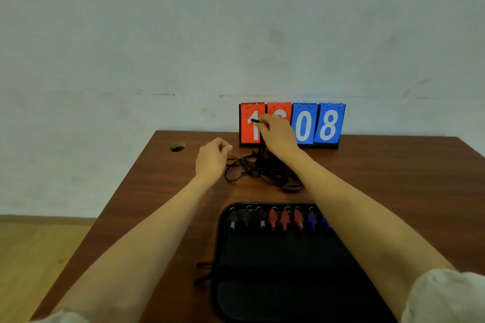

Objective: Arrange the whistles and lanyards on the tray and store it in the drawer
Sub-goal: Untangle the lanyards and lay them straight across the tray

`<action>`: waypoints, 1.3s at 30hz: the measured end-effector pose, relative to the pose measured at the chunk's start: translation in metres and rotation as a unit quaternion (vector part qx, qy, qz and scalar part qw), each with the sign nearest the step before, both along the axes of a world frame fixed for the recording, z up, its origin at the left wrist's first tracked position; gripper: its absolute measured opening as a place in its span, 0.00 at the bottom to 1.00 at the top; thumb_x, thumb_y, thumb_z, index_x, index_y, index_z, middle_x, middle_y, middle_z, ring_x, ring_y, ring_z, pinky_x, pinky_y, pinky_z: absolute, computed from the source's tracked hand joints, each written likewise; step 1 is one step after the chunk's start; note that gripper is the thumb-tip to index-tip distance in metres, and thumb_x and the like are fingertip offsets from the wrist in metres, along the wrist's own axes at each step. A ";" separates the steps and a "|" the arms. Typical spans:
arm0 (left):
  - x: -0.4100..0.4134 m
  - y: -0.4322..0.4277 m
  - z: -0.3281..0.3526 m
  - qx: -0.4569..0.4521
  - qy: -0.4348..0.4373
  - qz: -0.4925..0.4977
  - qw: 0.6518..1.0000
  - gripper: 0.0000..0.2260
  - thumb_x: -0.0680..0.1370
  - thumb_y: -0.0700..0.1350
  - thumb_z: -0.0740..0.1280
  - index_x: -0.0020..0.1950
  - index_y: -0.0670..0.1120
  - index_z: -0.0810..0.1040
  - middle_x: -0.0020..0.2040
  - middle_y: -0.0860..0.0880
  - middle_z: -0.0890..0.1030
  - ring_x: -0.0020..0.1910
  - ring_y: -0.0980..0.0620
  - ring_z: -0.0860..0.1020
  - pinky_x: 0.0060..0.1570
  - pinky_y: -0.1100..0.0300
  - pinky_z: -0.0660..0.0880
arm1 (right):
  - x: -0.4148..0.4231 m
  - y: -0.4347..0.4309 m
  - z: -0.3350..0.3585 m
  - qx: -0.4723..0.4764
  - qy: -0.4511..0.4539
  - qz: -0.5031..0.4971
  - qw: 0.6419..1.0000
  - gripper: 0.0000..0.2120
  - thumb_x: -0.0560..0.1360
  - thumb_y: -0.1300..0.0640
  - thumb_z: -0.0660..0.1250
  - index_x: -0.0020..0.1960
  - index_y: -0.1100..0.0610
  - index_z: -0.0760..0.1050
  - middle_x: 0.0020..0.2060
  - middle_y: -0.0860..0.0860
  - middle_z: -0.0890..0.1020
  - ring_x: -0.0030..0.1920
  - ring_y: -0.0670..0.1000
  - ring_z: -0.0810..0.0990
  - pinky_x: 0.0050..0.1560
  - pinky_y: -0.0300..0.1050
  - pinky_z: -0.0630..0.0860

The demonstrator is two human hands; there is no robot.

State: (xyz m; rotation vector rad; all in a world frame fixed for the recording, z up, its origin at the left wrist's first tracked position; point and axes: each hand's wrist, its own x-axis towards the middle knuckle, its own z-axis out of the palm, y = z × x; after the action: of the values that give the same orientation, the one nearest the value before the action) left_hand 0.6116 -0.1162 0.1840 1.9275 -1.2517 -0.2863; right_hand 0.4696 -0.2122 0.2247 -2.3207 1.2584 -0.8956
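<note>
A black tray (223,244) lies near the table's front edge. Along its far side sits a row of whistles (284,220): black ones at left, red in the middle, blue at right, partly hidden by my right forearm. Beyond the tray a tangle of black lanyards (258,170) lies on the table. My right hand (277,136) is raised over the tangle, pinching a lanyard end and pulling it upward. My left hand (212,160) rests beside the tangle's left edge, fingers closed on a cord. A black lanyard (203,273) lies across the tray's left rim.
A flip scoreboard (315,126) with red and blue number cards stands at the table's back edge against the wall. A round cable hole (177,147) sits at the back left of the brown table (393,178). Wooden floor shows at left.
</note>
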 end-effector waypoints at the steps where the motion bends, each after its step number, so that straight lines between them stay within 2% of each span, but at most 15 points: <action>1: -0.003 0.000 0.003 0.022 -0.004 -0.011 1.000 0.06 0.79 0.44 0.62 0.50 0.47 0.79 0.50 0.48 0.83 0.53 0.48 0.79 0.47 0.57 0.72 | -0.004 0.000 0.007 0.013 -0.017 -0.007 1.000 0.12 0.80 0.54 0.59 0.57 0.59 0.77 0.42 0.53 0.80 0.37 0.50 0.74 0.35 0.41 0.69; 3: -0.015 -0.002 0.014 0.024 0.001 -0.060 0.998 0.11 0.79 0.44 0.64 0.61 0.44 0.77 0.59 0.46 0.80 0.59 0.47 0.77 0.56 0.57 0.71 | -0.013 0.000 0.020 0.040 -0.037 0.005 0.998 0.11 0.80 0.54 0.60 0.52 0.59 0.77 0.38 0.53 0.78 0.36 0.49 0.73 0.39 0.44 0.71; 5: -0.032 -0.007 0.034 -0.005 0.025 -0.112 0.993 0.19 0.79 0.44 0.64 0.69 0.44 0.70 0.65 0.47 0.76 0.62 0.45 0.75 0.61 0.56 0.70 | -0.019 0.003 0.034 0.060 -0.053 0.032 0.996 0.10 0.80 0.54 0.60 0.46 0.59 0.75 0.35 0.49 0.77 0.36 0.49 0.73 0.41 0.44 0.70; 8: -0.056 -0.023 0.064 -0.058 0.118 -0.128 0.983 0.22 0.79 0.46 0.64 0.73 0.46 0.65 0.67 0.48 0.73 0.58 0.41 0.77 0.54 0.56 0.74 | -0.029 0.009 0.060 0.079 -0.096 0.052 0.991 0.10 0.79 0.55 0.61 0.46 0.60 0.77 0.36 0.49 0.81 0.38 0.49 0.77 0.43 0.44 0.74; 10: -0.065 -0.034 0.079 -0.087 0.167 -0.128 0.974 0.18 0.79 0.46 0.64 0.68 0.45 0.71 0.62 0.47 0.77 0.49 0.44 0.80 0.45 0.62 0.75 | -0.036 0.012 0.079 0.112 -0.180 0.055 0.976 0.09 0.79 0.56 0.62 0.49 0.61 0.78 0.39 0.50 0.82 0.38 0.48 0.79 0.45 0.45 0.77; 12: -0.071 -0.040 0.086 -0.099 0.152 -0.141 0.973 0.11 0.79 0.45 0.64 0.59 0.42 0.76 0.52 0.44 0.81 0.37 0.54 0.78 0.36 0.68 0.72 | -0.047 0.013 0.097 0.155 -0.278 0.067 0.946 0.09 0.79 0.58 0.62 0.52 0.61 0.78 0.39 0.51 0.82 0.39 0.48 0.79 0.45 0.43 0.77; 14: -0.074 -0.044 0.089 -0.108 0.154 -0.149 0.971 0.10 0.79 0.44 0.63 0.54 0.39 0.78 0.45 0.44 0.81 0.31 0.59 0.75 0.32 0.72 0.71 | -0.058 0.012 0.114 0.174 -0.333 0.078 0.923 0.09 0.79 0.59 0.62 0.53 0.61 0.78 0.41 0.51 0.82 0.40 0.48 0.80 0.45 0.40 0.77; 19: -0.066 -0.047 0.082 -0.055 0.091 -0.111 0.988 0.07 0.80 0.43 0.61 0.46 0.42 0.76 0.35 0.48 0.77 0.31 0.56 0.74 0.33 0.67 0.71 | -0.086 0.006 0.143 0.152 -0.446 0.054 0.880 0.07 0.79 0.59 0.62 0.50 0.58 0.78 0.41 0.52 0.83 0.41 0.48 0.81 0.45 0.39 0.78; 21: -0.056 -0.047 0.075 -0.020 0.047 -0.092 0.994 0.07 0.80 0.42 0.61 0.45 0.42 0.76 0.37 0.46 0.78 0.31 0.53 0.75 0.35 0.63 0.71 | -0.098 0.004 0.145 0.136 -0.479 0.027 0.867 0.07 0.79 0.59 0.61 0.49 0.57 0.78 0.41 0.52 0.83 0.41 0.48 0.81 0.46 0.41 0.78; 23: -0.048 -0.043 0.072 -0.010 0.023 -0.075 0.997 0.08 0.80 0.42 0.60 0.47 0.41 0.77 0.40 0.43 0.79 0.34 0.48 0.76 0.37 0.55 0.72 | -0.108 0.002 0.142 0.122 -0.489 0.000 0.864 0.06 0.80 0.59 0.60 0.49 0.56 0.76 0.41 0.51 0.83 0.41 0.48 0.82 0.47 0.42 0.78; 28: -0.040 -0.028 0.081 -0.064 0.023 -0.037 0.997 0.11 0.80 0.41 0.60 0.53 0.37 0.79 0.45 0.43 0.81 0.41 0.48 0.77 0.41 0.58 0.73 | -0.131 0.000 0.122 0.136 -0.475 -0.069 0.866 0.05 0.79 0.60 0.60 0.50 0.56 0.75 0.39 0.51 0.83 0.39 0.49 0.81 0.42 0.40 0.78; 31: -0.030 -0.019 0.084 -0.061 -0.022 -0.033 0.997 0.12 0.80 0.39 0.58 0.56 0.37 0.79 0.50 0.40 0.82 0.44 0.45 0.78 0.47 0.55 0.73 | -0.144 0.000 0.104 0.140 -0.430 -0.103 0.886 0.05 0.78 0.59 0.62 0.50 0.58 0.77 0.38 0.51 0.82 0.38 0.48 0.79 0.42 0.41 0.77; 34: -0.026 -0.005 0.082 -0.035 -0.073 -0.037 0.996 0.14 0.80 0.36 0.56 0.61 0.37 0.77 0.53 0.40 0.81 0.47 0.43 0.78 0.48 0.56 0.72 | -0.153 0.006 0.087 0.136 -0.388 -0.134 0.902 0.08 0.78 0.55 0.62 0.46 0.58 0.77 0.35 0.49 0.80 0.36 0.48 0.77 0.45 0.45 0.77; 36: -0.025 0.006 0.078 -0.015 -0.094 -0.037 0.995 0.13 0.80 0.36 0.56 0.60 0.38 0.78 0.52 0.40 0.81 0.44 0.45 0.76 0.46 0.55 0.71 | -0.157 0.014 0.075 0.141 -0.363 -0.151 0.908 0.09 0.78 0.55 0.61 0.45 0.59 0.76 0.35 0.51 0.80 0.35 0.49 0.77 0.44 0.46 0.77; 39: -0.023 0.023 0.065 0.009 -0.094 -0.022 0.995 0.09 0.79 0.40 0.59 0.54 0.40 0.78 0.49 0.41 0.82 0.45 0.41 0.78 0.45 0.53 0.73 | -0.165 0.026 0.056 0.143 -0.322 -0.169 0.920 0.07 0.77 0.58 0.63 0.45 0.61 0.76 0.39 0.54 0.80 0.34 0.49 0.76 0.39 0.42 0.75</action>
State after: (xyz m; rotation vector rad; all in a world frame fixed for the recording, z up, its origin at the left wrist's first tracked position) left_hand 0.5881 -0.0928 0.2490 1.9803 -1.4184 -0.1399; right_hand 0.3046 -0.1859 0.2807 -1.4180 1.3748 -1.3391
